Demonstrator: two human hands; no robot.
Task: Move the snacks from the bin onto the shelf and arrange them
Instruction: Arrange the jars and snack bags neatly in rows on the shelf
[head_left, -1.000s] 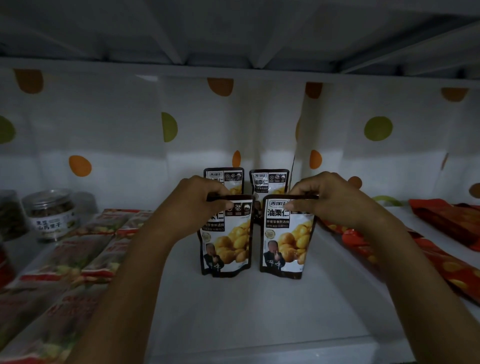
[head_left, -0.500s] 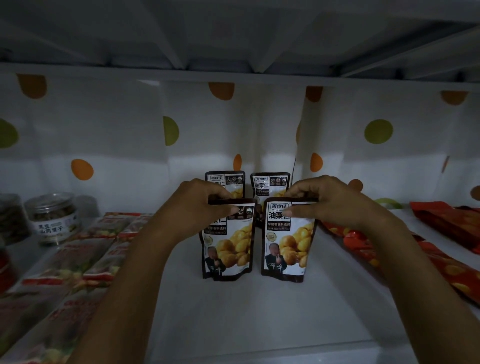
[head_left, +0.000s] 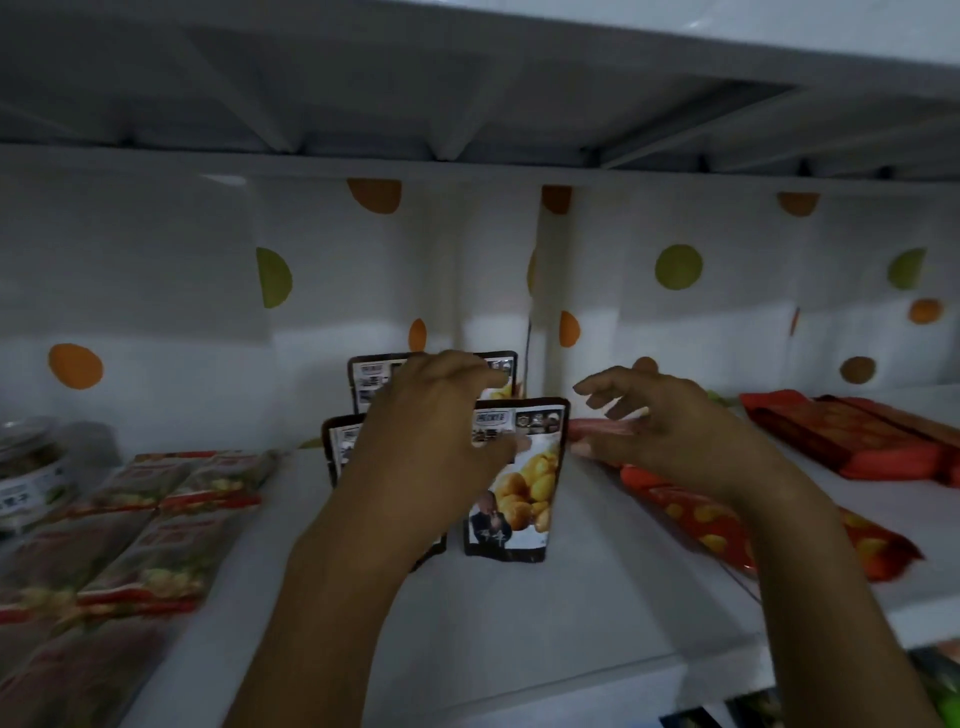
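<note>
Dark chestnut snack pouches stand upright in two rows on the white shelf (head_left: 519, 634). The front right pouch (head_left: 519, 488) stands free and in plain sight. The front left pouch (head_left: 338, 447) is mostly hidden behind my left hand (head_left: 431, 436). Two back pouches (head_left: 370, 376) (head_left: 508, 366) peek out above that hand. My left hand hovers in front of the pouches with fingers spread and relaxed, its thumb over the front right pouch's top. My right hand (head_left: 660, 431) is open, just right of that pouch, holding nothing. The bin is out of view.
Flat red-and-green snack packets (head_left: 156, 525) lie in rows on the left, with a clear jar (head_left: 31, 467) behind them. Red packets (head_left: 727, 525) and darker red ones (head_left: 857, 441) lie on the right. A polka-dot sheet backs the shelf; another shelf board sits close overhead.
Both hands have let go of the front pouches' top edges. The right hand has drawn away to the right and the left hand's fingers have opened. The pouches stay standing.
</note>
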